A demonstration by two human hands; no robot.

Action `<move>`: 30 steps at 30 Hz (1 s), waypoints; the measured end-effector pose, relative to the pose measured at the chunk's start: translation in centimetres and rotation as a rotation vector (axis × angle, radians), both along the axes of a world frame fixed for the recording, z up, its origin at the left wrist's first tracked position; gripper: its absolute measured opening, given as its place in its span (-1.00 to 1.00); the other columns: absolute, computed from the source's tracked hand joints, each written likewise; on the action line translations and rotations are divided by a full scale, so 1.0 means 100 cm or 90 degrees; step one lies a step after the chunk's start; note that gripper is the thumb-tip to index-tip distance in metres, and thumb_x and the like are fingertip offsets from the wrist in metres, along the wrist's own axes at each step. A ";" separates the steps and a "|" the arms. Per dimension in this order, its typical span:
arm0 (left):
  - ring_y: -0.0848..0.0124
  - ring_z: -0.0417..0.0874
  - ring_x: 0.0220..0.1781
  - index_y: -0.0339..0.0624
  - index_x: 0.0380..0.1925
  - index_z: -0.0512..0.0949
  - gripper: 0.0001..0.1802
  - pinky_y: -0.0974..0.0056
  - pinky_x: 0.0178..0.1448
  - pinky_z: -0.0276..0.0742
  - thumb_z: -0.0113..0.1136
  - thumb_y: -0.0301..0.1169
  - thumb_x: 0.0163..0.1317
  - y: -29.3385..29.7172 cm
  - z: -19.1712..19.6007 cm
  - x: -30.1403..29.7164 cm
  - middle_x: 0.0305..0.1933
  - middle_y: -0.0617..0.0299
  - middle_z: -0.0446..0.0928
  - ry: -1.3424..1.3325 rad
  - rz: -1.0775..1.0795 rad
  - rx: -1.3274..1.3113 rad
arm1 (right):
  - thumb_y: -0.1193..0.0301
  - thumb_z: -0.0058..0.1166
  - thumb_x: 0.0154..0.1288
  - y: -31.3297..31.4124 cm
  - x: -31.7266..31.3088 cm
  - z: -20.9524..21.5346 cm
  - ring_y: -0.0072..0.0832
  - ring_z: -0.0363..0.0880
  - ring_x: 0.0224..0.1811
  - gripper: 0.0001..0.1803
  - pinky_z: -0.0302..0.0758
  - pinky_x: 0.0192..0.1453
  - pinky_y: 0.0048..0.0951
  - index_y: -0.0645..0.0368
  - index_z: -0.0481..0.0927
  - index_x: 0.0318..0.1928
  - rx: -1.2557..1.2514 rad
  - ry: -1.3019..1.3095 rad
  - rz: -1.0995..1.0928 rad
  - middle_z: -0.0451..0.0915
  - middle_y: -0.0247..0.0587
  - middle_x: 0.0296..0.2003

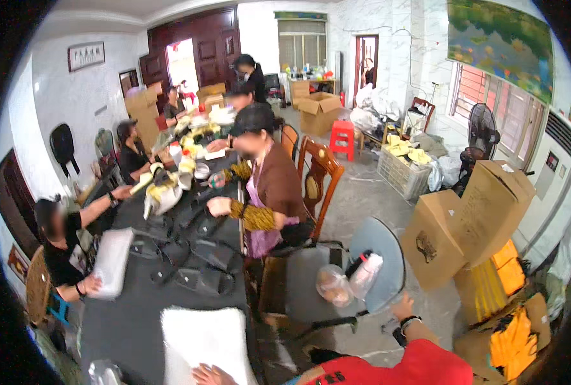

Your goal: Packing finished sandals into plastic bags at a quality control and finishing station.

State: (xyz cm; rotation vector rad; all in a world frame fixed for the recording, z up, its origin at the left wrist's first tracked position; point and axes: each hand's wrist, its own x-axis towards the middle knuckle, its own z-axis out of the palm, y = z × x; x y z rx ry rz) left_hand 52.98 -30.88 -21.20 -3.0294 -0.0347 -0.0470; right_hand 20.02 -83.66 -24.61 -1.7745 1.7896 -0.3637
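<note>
My left hand [212,375] lies flat at the lower edge, fingers spread on a stack of white plastic sheets or bags [202,333] on the black table. My right hand [402,307], below a red sleeve and a dark wristband, is at the lower edge of the grey-blue back [378,256] of a chair and appears to grip it. On that chair's seat are a clear bag of round brownish items [334,286] and a pinkish-white packet [366,276]. Several black slippers [202,280] lie on the table beyond the white stack.
Co-workers sit along both table sides; one in brown [276,173] handles slippers. Another's hand rests on a white stack [112,263]. Cardboard boxes [468,215], orange bundles [515,340], a fan [482,128], a red stool [342,140] and a crate [401,176] stand to the right.
</note>
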 end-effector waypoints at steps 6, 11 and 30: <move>-0.05 0.12 0.27 -0.08 0.20 0.18 -0.44 -0.21 0.12 0.13 -0.38 -0.04 0.30 0.005 -0.003 -0.001 0.28 -0.09 0.10 -0.037 0.024 -0.028 | 0.32 0.18 -0.13 0.021 0.038 0.067 0.14 0.10 0.19 -0.02 0.21 0.21 -0.16 0.12 -0.11 0.29 0.012 -0.102 0.007 -0.13 0.31 0.20; -0.05 0.12 0.27 -0.05 0.21 0.16 -0.44 -0.20 0.12 0.13 -0.40 -0.02 0.30 -0.001 0.001 -0.004 0.27 -0.08 0.11 -0.018 0.030 -0.041 | 0.36 0.21 -0.13 0.005 0.001 0.015 0.15 0.09 0.19 -0.01 0.21 0.21 -0.15 0.04 -0.11 0.30 0.009 -0.117 -0.029 -0.17 0.30 0.21; -0.03 0.14 0.25 -0.02 0.18 0.21 -0.45 -0.17 0.10 0.15 -0.37 -0.01 0.29 0.002 -0.003 -0.006 0.28 -0.07 0.10 -0.049 0.027 -0.023 | 0.29 0.25 -0.19 0.005 0.015 0.010 0.04 0.12 0.22 0.02 0.26 0.20 -0.15 0.03 -0.06 0.29 0.076 -0.060 0.000 -0.01 0.20 0.22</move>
